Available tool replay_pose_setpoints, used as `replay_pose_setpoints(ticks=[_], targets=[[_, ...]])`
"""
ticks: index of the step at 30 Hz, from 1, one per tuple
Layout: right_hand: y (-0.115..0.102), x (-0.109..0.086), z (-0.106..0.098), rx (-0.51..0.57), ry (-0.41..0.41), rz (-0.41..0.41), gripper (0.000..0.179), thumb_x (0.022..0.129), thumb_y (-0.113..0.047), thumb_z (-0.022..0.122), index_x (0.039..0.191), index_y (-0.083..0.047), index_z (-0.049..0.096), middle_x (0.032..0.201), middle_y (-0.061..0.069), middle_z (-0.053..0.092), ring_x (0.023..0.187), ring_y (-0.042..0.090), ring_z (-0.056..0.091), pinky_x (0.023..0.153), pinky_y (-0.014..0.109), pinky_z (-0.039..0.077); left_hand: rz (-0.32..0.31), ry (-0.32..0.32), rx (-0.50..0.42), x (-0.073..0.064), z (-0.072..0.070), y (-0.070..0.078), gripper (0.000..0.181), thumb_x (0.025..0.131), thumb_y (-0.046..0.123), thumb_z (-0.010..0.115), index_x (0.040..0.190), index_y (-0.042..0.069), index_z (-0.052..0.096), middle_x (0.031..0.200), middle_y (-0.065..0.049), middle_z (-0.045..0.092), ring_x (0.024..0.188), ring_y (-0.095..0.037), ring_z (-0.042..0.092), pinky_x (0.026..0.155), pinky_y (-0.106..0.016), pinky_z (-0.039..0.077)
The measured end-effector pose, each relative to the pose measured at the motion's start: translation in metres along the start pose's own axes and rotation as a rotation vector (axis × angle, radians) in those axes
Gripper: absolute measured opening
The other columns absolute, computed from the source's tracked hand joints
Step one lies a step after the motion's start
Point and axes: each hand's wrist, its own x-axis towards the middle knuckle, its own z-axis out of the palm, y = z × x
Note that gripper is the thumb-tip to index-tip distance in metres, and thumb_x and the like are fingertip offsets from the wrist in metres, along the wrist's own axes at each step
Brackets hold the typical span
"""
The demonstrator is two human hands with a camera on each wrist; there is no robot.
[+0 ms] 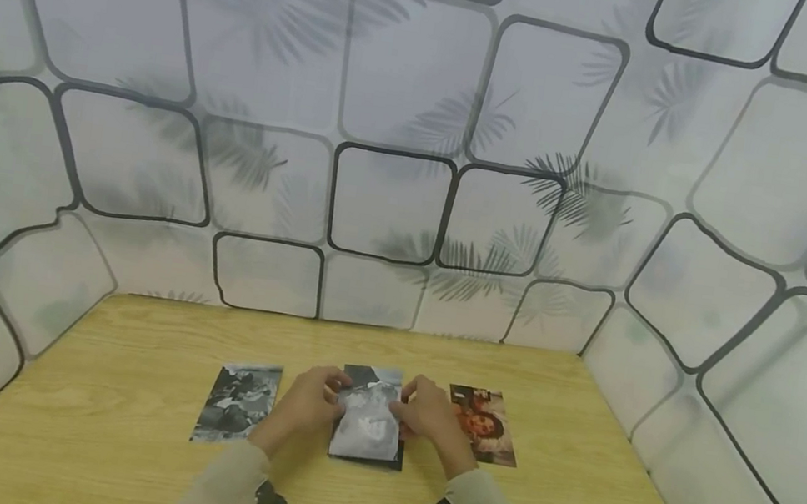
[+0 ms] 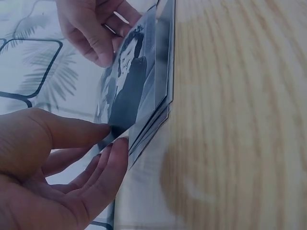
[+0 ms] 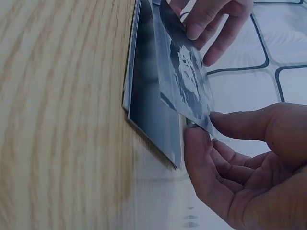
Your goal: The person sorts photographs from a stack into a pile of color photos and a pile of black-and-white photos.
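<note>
A black-and-white photo (image 1: 368, 428) is held by its two side edges at the middle of the table. My left hand (image 1: 313, 399) pinches its left edge, thumb on top and fingers beneath, as the left wrist view shows. On the opposite edge my right hand (image 1: 429, 413) has the same pinch, thumb above and index finger below. Under the held photo lies a small stack of photos (image 3: 146, 81), its layered edges showing in both wrist views. In the right wrist view the held photo is tilted up from the stack, with a gap between them.
To the left on the wooden table (image 1: 144, 455) lies another black-and-white photo (image 1: 237, 404), partly beside my left wrist. A colour photo (image 1: 490, 439) lies to the right, beside my right hand. Patterned fabric walls (image 1: 389, 208) rise behind and on both sides.
</note>
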Motion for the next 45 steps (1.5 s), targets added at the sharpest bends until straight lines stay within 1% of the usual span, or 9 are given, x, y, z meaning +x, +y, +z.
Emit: replay_pose_setpoints(ticks=[5,9,12,18,24,28,36,40,45], targets=[[-0.001,0.003,0.005,0.085,-0.065,-0.038,0.04,0.093,-0.002,0.068,0.129,0.003,0.051,0.085,0.015,0.067,0.063,0.02,0.069,0.057,0.034,0.064,-0.037,-0.013,-0.006,-0.001,-0.008,-0.001,0.038,0.081,-0.006,0.076,0.118,0.0,0.069,0.116,-0.021,0.068,0.102,-0.034,0.072,0.074,-0.039,0.064],[0.001,0.005,0.009,0.138,-0.091,-0.092,0.044,0.09,0.006,0.066,0.131,0.005,0.05,0.09,0.017,0.067,0.062,0.018,0.068,0.057,0.033,0.064,-0.057,0.003,0.001,-0.004,-0.014,-0.001,0.039,0.081,-0.007,0.077,0.119,0.0,0.069,0.117,-0.02,0.069,0.102,-0.034,0.072,0.069,-0.036,0.064],[0.0,0.007,0.013,0.173,-0.1,-0.119,0.044,0.088,0.01,0.065,0.13,0.006,0.052,0.088,0.017,0.066,0.059,0.017,0.067,0.056,0.033,0.064,-0.084,-0.003,-0.026,-0.007,-0.019,-0.001,0.04,0.083,-0.008,0.074,0.121,-0.001,0.068,0.12,-0.021,0.066,0.101,-0.033,0.071,0.063,-0.034,0.064],[-0.006,0.008,0.021,0.168,-0.118,-0.151,0.044,0.088,0.01,0.067,0.13,0.006,0.054,0.085,0.014,0.066,0.06,0.016,0.066,0.055,0.031,0.063,-0.137,-0.006,-0.064,-0.014,-0.028,-0.003,0.041,0.086,-0.01,0.071,0.126,-0.002,0.066,0.128,-0.022,0.062,0.1,-0.029,0.069,0.058,-0.031,0.063],[-0.014,0.007,0.028,0.198,-0.103,-0.163,0.043,0.085,0.013,0.068,0.126,0.008,0.057,0.085,0.015,0.064,0.059,0.015,0.065,0.054,0.032,0.063,-0.118,-0.013,-0.073,-0.022,-0.04,-0.004,0.042,0.086,-0.01,0.071,0.128,-0.004,0.064,0.13,-0.023,0.061,0.099,-0.029,0.07,0.06,-0.032,0.064],[-0.018,0.01,0.038,0.197,-0.106,-0.167,0.043,0.086,0.011,0.069,0.127,0.007,0.057,0.086,0.013,0.064,0.059,0.014,0.064,0.055,0.03,0.063,-0.132,-0.02,-0.057,-0.027,-0.051,-0.006,0.044,0.087,-0.008,0.072,0.129,-0.002,0.064,0.13,-0.021,0.062,0.097,-0.025,0.07,0.06,-0.032,0.064],[-0.033,0.014,0.058,0.173,-0.106,-0.178,0.045,0.087,0.009,0.07,0.13,0.004,0.059,0.088,0.009,0.063,0.06,0.014,0.065,0.055,0.026,0.062,-0.123,-0.038,-0.064,-0.034,-0.072,-0.019,0.045,0.087,-0.007,0.072,0.131,-0.008,0.061,0.126,-0.026,0.063,0.07,-0.019,0.068,0.056,-0.036,0.063],[-0.041,0.015,0.066,0.144,-0.107,-0.202,0.045,0.087,0.008,0.071,0.131,0.003,0.06,0.086,0.007,0.064,0.058,0.013,0.066,0.054,0.025,0.061,-0.126,-0.027,-0.046,-0.037,-0.082,-0.024,0.045,0.086,-0.008,0.072,0.129,-0.008,0.062,0.125,-0.028,0.063,0.078,-0.018,0.069,0.057,-0.035,0.063],[-0.051,0.018,0.076,0.117,-0.104,-0.216,0.045,0.086,0.007,0.071,0.129,0.003,0.062,0.085,0.006,0.065,0.056,0.014,0.066,0.051,0.024,0.057,-0.137,-0.039,-0.012,-0.04,-0.094,-0.029,0.045,0.086,-0.007,0.072,0.13,-0.009,0.061,0.13,-0.033,0.06,0.088,-0.022,0.071,0.059,-0.034,0.064]])
